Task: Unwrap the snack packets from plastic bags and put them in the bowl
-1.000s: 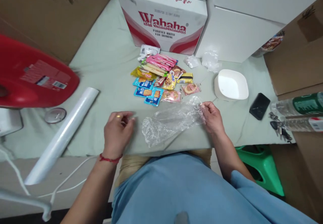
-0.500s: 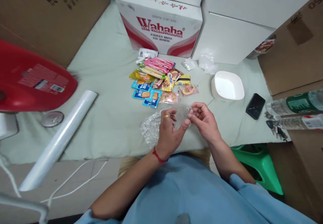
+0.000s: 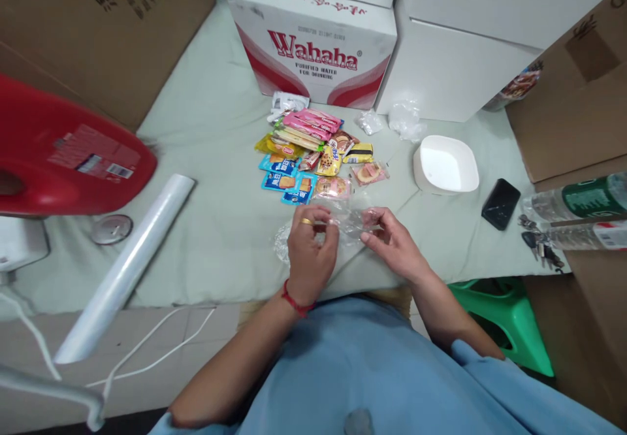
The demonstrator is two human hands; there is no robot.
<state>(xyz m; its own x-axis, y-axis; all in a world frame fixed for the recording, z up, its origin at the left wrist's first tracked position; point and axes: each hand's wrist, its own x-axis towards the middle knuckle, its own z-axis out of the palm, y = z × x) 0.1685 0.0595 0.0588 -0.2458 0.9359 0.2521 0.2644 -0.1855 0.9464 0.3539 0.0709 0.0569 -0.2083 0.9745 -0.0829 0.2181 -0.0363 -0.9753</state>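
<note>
A clear, thin plastic bag (image 3: 349, 225) is stretched between my two hands, low over the front of the table. My left hand (image 3: 312, 249) pinches one side of it between thumb and fingers. On the opposite side, my right hand (image 3: 394, 242) has its thumb and fingertips at the film, a small gap showing between them. More crumpled clear plastic (image 3: 281, 242) lies partly hidden behind my left hand. Just beyond the hands is a pile of small wrapped snacks: blue packets (image 3: 281, 182), pink-wrapped sticks (image 3: 313, 123), a yellow packet (image 3: 329, 159) and round biscuits in clear wrappers (image 3: 369, 172).
A white bowl (image 3: 445, 166) and a black phone-like object (image 3: 500, 204) lie to the right, near keys (image 3: 541, 250) and bottles (image 3: 590, 200). On the left are a film roll (image 3: 130, 262) and a red jug (image 3: 73, 154). A Wahaba-style printed carton (image 3: 313, 49) stands behind.
My left hand has shifted left, away from the right one, and the bag is spread wider between them. My right hand's thumb and fingers have moved farther apart.
</note>
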